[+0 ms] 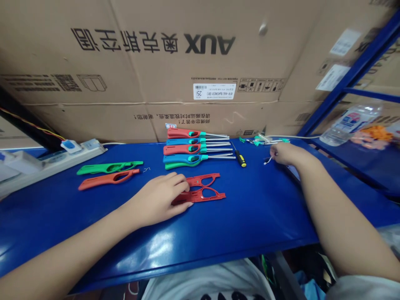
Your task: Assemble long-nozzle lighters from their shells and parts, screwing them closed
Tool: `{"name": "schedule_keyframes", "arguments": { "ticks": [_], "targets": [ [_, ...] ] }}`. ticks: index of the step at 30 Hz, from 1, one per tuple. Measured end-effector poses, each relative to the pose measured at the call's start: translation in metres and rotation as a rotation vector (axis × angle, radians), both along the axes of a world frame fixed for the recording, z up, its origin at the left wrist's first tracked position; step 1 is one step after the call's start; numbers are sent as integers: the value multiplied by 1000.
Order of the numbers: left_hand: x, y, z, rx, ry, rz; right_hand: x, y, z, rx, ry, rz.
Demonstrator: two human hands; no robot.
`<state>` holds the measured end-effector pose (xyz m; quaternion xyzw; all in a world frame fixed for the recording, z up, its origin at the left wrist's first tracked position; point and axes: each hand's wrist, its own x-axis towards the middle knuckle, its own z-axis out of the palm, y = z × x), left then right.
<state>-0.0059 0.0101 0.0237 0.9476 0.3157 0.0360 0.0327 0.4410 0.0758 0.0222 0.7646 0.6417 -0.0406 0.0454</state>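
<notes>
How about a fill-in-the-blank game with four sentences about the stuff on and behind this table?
1. The left hand touches two shells coloured ____.
2. The screwdriver is black and ____.
3. Upside down, the box shows three big English letters: ____.
4. The table is coloured ____.

Missing words: red; yellow; AUX; blue.

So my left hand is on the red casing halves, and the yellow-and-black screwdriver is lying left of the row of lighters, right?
Not quite: the head view shows the screwdriver lying to the right of the row of lighters. Your left hand is on the red casing halves.
</notes>
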Motion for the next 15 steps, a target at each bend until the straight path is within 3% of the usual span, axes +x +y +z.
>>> {"name": "schedule_keyframes", "arguments": {
  "ticks": [8,15],
  "targets": [
    [-2,1,1,1,16,3,-34,-7,8,-4,195,261],
    [-4,2,6,-23,7,17,-18,-9,7,-38,71,125]
  ]
}}
